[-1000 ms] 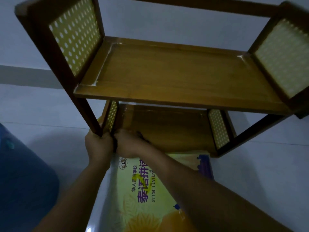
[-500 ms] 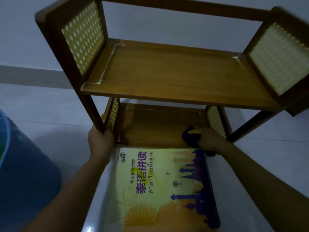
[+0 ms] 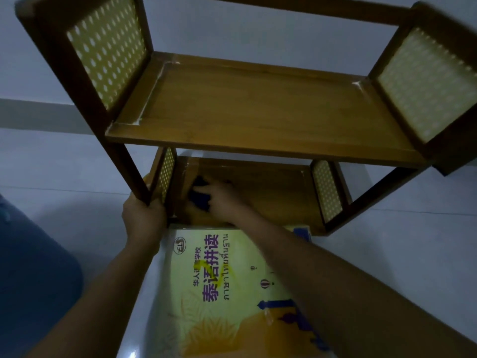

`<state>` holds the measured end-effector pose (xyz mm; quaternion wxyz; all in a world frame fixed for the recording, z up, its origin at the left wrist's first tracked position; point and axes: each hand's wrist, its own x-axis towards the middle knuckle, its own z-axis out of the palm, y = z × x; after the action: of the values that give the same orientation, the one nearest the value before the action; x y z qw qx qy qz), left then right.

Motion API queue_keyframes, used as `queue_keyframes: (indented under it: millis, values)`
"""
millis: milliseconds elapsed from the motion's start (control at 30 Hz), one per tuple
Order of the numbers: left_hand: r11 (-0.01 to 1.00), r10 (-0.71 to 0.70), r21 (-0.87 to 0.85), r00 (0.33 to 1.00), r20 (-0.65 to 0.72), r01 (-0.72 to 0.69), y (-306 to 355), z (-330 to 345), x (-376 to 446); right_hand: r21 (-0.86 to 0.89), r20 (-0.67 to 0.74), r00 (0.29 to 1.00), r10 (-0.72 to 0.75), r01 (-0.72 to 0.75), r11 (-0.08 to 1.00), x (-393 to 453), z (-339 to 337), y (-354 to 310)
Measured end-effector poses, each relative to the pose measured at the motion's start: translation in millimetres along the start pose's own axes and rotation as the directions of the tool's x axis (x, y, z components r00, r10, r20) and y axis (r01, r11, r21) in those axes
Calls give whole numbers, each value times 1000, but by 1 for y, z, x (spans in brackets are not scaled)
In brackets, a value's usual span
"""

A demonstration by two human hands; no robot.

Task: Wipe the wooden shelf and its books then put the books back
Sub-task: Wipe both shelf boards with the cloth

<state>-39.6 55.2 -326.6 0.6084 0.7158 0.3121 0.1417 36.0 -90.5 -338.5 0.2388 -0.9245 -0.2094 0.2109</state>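
Observation:
A two-tier wooden shelf (image 3: pixel 258 120) with yellow perforated side panels stands on the pale floor; both boards hold no books. My left hand (image 3: pixel 143 215) grips the shelf's front left leg at its foot. My right hand (image 3: pixel 222 198) presses a dark blue cloth (image 3: pixel 198 196) onto the left part of the lower board (image 3: pixel 271 192). A yellow book (image 3: pixel 219 293) with purple lettering lies flat on the floor just in front of the shelf, partly under my right forearm.
A blue rounded container (image 3: pixel 33 275) stands at the left edge, close to my left arm. A pale wall (image 3: pixel 232 29) rises right behind the shelf. Bare floor (image 3: pixel 413 254) stretches to the right of the book.
My right hand swept the cloth from the left of the lower board to its right end, then back to the left. The left hand kept its hold on the leg.

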Motion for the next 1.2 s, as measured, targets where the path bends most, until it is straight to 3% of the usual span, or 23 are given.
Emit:
queue_keyframes:
  millis: [67,133,167,200,233,300,367,433,533,633,733,833,900,1000,1067,1200]
  values:
    - [1000,11,8,1000,9,-11,0,-1,0,-81,-174,949,264,-281,956,-5,-21,53]
    - [999,29,19,999,14,-30,0,-2,1,-63,-362,744,562,-620,782,-6,-40,87]
    - [999,34,22,999,13,-34,0,-3,1,-1,-398,638,659,-719,695,0,-45,93]
    - [999,36,25,999,8,-36,-1,-3,2,46,-388,581,716,-764,644,8,-45,90]
    - [999,35,25,999,0,-35,-2,-3,3,55,-368,584,724,-764,643,20,-42,78]
    - [999,30,20,1000,-7,-30,-3,-2,3,5,-328,713,619,-655,756,46,-23,36]
    - [1000,25,16,1000,-5,-25,-5,0,4,-112,-258,890,375,-413,904,64,7,-12]
    - [999,26,28,999,-20,-25,-6,-1,6,-161,-80,985,155,-166,973,68,22,-41]
    - [1000,14,26,1000,-10,-14,-6,-3,6,-8,-13,996,83,-83,997,63,1,-11]
    - [1000,16,23,1000,-7,-16,-5,0,4,126,-82,976,202,-191,973,35,-30,50]
    - [1000,2,0,1000,-27,-2,-1,2,1,117,-227,835,502,-488,865,-2,-50,93]
    - [999,-20,-43,998,-63,17,1,3,-3,170,-204,686,698,-677,716,-3,-49,93]
    - [997,-48,-71,996,-75,43,0,5,-2,164,-152,736,660,-639,751,11,-34,61]
    - [993,-63,-104,994,-89,54,0,6,-2,56,-26,961,275,-274,960,21,14,-19]
    - [994,-46,-102,993,-106,35,1,6,-3,23,45,995,93,-94,995,19,37,-52]
    - [995,-48,-90,995,-88,40,-2,4,-2,41,63,995,81,-84,996,10,13,-2]
